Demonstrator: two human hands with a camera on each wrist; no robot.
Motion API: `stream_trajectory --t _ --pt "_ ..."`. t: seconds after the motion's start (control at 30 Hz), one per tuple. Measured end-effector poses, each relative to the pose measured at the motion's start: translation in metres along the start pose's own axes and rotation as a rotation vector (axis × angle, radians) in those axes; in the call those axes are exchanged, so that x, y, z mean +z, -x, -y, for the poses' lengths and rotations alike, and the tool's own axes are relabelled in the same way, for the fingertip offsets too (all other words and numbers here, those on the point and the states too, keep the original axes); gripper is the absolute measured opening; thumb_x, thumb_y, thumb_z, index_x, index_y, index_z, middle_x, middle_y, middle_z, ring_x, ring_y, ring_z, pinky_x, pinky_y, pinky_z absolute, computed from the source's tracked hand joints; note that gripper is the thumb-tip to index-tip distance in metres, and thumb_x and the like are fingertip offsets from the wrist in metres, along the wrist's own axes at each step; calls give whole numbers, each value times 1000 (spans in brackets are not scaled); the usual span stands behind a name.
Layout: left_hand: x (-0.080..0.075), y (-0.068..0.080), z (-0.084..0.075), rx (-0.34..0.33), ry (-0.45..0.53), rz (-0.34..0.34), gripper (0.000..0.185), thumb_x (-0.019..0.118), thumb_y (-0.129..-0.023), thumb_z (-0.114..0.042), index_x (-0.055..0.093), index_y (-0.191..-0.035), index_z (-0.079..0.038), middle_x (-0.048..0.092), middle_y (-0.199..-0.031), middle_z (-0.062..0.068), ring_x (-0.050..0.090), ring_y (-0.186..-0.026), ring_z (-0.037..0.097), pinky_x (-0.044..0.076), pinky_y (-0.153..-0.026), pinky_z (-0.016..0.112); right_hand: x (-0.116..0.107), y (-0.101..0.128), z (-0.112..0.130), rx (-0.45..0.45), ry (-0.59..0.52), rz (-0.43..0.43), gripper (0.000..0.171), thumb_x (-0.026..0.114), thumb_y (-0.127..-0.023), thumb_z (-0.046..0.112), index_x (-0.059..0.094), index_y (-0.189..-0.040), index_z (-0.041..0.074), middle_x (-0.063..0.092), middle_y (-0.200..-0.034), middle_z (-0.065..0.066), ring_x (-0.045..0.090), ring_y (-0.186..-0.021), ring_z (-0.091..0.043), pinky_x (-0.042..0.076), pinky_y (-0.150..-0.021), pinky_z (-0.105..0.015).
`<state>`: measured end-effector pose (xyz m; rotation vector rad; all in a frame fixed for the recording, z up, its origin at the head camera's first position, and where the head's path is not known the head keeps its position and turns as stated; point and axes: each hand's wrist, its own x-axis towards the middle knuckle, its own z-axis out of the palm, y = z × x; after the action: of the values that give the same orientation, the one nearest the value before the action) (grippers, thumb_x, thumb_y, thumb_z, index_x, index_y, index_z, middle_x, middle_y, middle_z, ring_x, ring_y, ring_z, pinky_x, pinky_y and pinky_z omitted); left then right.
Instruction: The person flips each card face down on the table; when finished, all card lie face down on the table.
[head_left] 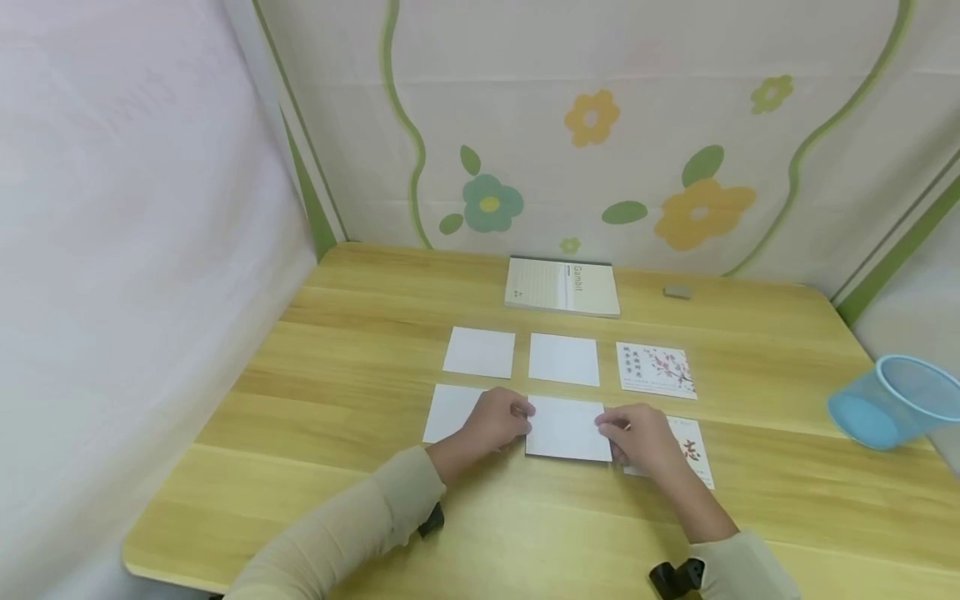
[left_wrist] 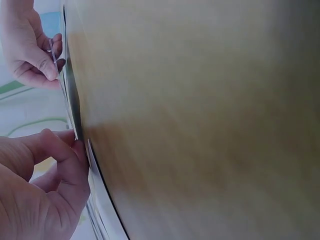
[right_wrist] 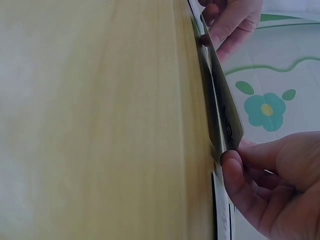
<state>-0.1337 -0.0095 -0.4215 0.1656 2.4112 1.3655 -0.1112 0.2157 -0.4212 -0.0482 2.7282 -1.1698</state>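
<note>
A blank white card (head_left: 568, 427) is held slightly above the table between both hands, its printed underside (right_wrist: 227, 112) showing in the right wrist view. On its left edge, my left hand (head_left: 495, 419) pinches it with thumb and fingers. The right hand (head_left: 645, 437) pinches the opposite edge. Under the left hand lies another white card (head_left: 447, 413), partly covered. A card with red characters (head_left: 692, 450) lies beneath the right hand, also partly hidden. Behind them, in a row, are two white cards (head_left: 480, 352) and a card with a blossom picture (head_left: 657, 371).
A notepad (head_left: 562, 287) lies near the back edge of the wooden table (head_left: 300, 467), with a small grey block (head_left: 677, 292) to its right. At the right side a blue mesh basket (head_left: 870, 412) leans over. Flowered cloth (head_left: 540, 167) hangs behind the table.
</note>
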Motion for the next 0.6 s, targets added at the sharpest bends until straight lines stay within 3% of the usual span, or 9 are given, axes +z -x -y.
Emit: stream_trajectory --t 0.23,0.43,0.5,0.6 --pt "0 1 -1 31 -30 -8 19 60 -75 -1 64 -93 -3 58 -78 2 41 -38 11 39 -37 22 0 1 0 10 8 -16 12 58 -81 9 67 -88 7 59 -63 -2 51 -47 -15 44 -43 -26" --pt "3 1 -9 23 -35 22 19 59 -77 -5 63 -95 -7 58 -68 5 43 -37 14 36 -33 22 -18 12 -4 22 37 -33 18 56 -82 13 65 -95 6 62 -84 -6 51 -49 -15 44 -45 -27" --pt "6 0 -15 15 2 58 20 59 -79 -10 62 -98 -9 58 -67 5 47 -41 16 39 -34 25 -30 17 -8 35 58 -52 19 56 -82 12 63 -98 4 61 -87 -10 52 -52 -15 45 -47 -30" --pt "15 -1 -29 -19 141 141 23 57 -81 -16 58 -104 -11 59 -75 9 53 -51 20 46 -41 31 -51 23 -17 75 91 -59 24 53 -83 12 60 -103 1 60 -90 -15 54 -57 -14 46 -50 -30"
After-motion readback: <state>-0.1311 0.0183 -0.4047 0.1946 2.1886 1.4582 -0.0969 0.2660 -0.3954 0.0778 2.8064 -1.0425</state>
